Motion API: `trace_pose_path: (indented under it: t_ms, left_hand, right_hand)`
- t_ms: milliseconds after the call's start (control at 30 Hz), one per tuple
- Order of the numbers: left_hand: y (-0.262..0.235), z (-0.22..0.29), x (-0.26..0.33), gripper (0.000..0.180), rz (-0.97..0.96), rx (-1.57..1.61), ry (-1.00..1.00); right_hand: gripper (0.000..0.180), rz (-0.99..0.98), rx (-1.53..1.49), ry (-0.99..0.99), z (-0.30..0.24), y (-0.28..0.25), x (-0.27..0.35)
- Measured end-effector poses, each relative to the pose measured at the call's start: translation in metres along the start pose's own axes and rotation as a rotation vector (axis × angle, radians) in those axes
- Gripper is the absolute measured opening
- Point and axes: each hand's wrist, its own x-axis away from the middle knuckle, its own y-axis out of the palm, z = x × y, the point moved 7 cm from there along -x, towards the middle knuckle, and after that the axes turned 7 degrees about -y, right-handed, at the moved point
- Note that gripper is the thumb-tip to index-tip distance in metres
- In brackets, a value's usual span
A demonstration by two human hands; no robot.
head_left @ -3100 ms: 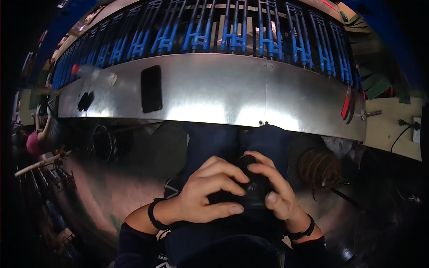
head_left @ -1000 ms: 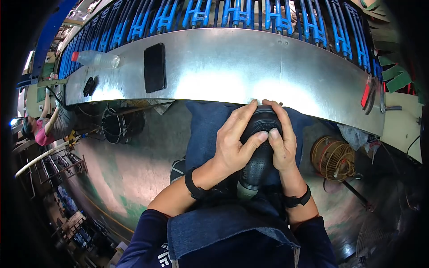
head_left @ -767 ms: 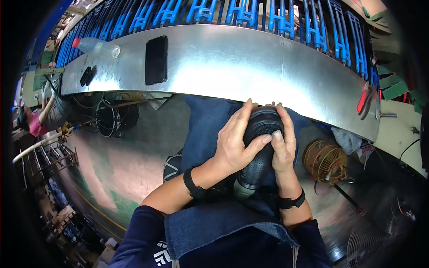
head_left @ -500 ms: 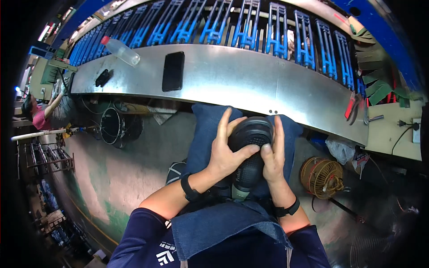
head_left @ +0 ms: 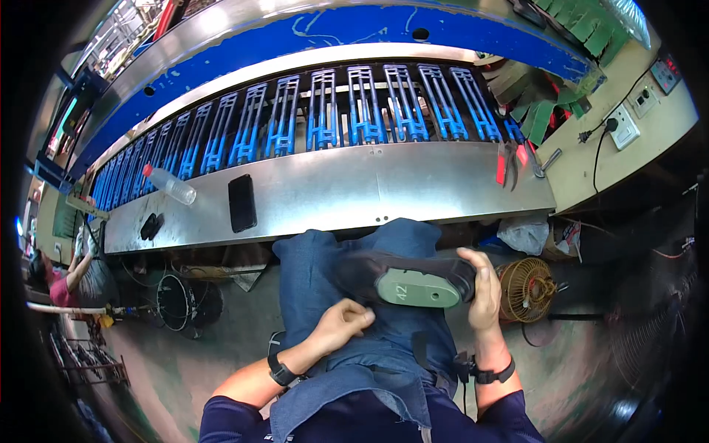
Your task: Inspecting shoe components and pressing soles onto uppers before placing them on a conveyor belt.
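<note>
Right hand [head_left: 481,294] gripping 1 end of the black shoe [head_left: 358,272], which extends leftward from that grip, green last [head_left: 422,288] exposed. 2 hands cupped it 0.5 s earlier; left hand [head_left: 341,325] half-curled, closure unclear, apparently leaving support to 1.

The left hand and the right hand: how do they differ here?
The right hand holds the right end of the black shoe; the left hand, lower in the picture, appears apart from it. The left hand is curled, while the right hand is more extended. Both are bare and wear a dark wristband.
</note>
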Motion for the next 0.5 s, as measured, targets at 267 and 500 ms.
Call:
trace_pose_path:
  t_ms: [267, 500]
  left_hand:
    - [0.017, 0.149, -0.04, 0.096, 0.212, -0.861, 1.07]
    - [-0.064, 0.228, -0.087, 0.088, 0.281, -0.371, 0.544]
  right_hand:
    - [0.063, 0.092, -0.128, 0.354, 0.137, 0.012, 0.007]
    - [0.069, -0.304, -0.304, 0.446, 0.2, 0.037, -0.165]
